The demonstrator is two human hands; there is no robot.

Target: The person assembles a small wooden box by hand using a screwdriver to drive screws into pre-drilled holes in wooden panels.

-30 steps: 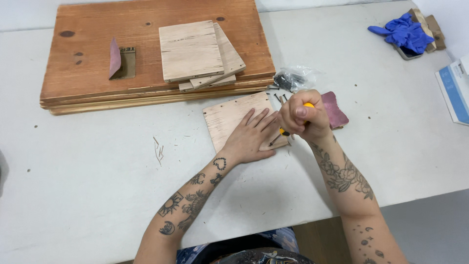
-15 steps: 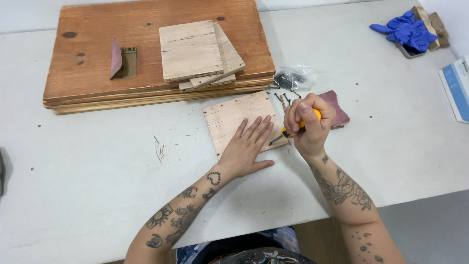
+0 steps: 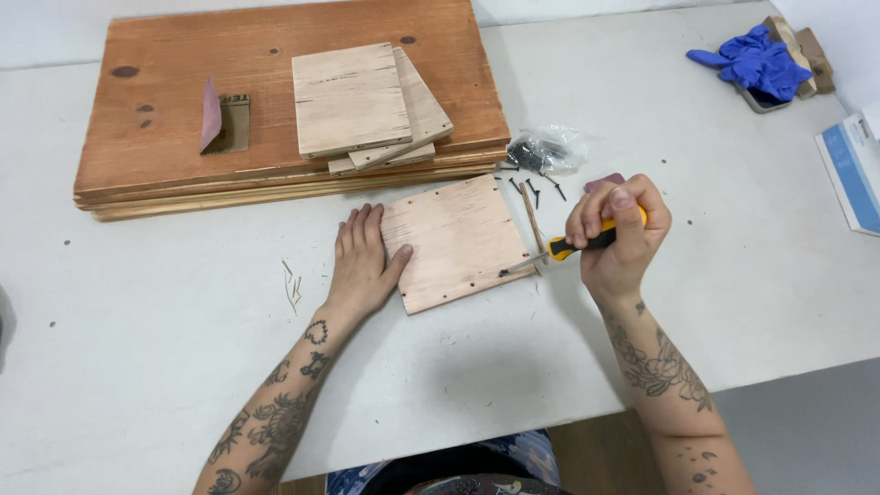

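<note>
A small square plywood panel [image 3: 458,240] lies flat on the white table [image 3: 165,367]. My left hand [image 3: 362,261] rests flat at its left edge, thumb on the panel's corner. My right hand [image 3: 619,238] grips a yellow-and-black handled screwdriver [image 3: 577,244], whose metal tip touches the panel's lower right corner. Along the panel's right edge lies a thin wooden strip [image 3: 532,220].
A stack of brown boards [image 3: 156,128] at the back carries smaller plywood squares [image 3: 353,101] and a sandpaper piece [image 3: 220,124]. A plastic bag of dark screws [image 3: 541,151] with loose screws lies nearby. Blue gloves [image 3: 756,60] and a blue-white box [image 3: 857,174] sit right.
My left hand slid off the panel's top to its left edge. My right hand moved right and tilted the screwdriver so the tip meets the panel's lower right corner.
</note>
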